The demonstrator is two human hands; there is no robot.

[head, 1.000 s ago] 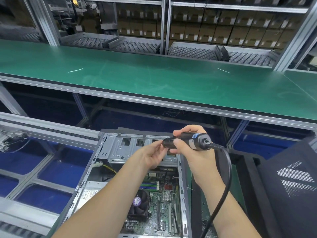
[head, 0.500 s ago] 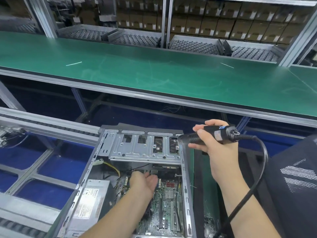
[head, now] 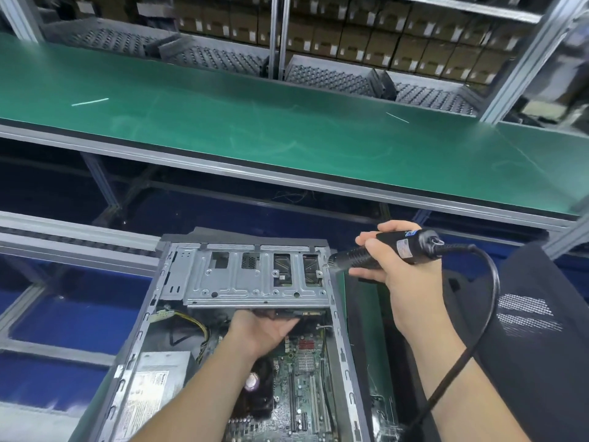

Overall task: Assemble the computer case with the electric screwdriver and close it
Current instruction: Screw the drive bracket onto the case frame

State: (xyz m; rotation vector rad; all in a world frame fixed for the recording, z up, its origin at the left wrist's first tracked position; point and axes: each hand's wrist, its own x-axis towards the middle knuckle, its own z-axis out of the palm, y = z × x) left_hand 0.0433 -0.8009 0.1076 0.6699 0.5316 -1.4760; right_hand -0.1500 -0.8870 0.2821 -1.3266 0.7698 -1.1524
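An open grey computer case (head: 165,282) lies on its side in front of me, with the motherboard (head: 306,378), a power supply (head: 149,390) and a metal drive cage (head: 255,275) showing. My left hand (head: 264,327) reaches inside, palm up, fingers under the cage's near edge; its fingertips are hidden there. My right hand (head: 395,266) grips the black electric screwdriver (head: 392,252), held level just right of the case, its tip pointing at the cage's top right corner. A black cable (head: 478,330) trails from its rear.
A long green conveyor belt (head: 287,129) runs across behind the case. Metal shelving with perforated trays (head: 328,74) and cardboard boxes (head: 382,43) stands beyond it. A black perforated side panel (head: 526,314) lies at the right. Roller rails (head: 79,240) and blue flooring are at the left.
My left hand left the screwdriver tip, dropped into the case and slid under the drive cage. My right hand carried the screwdriver to the right of the case.
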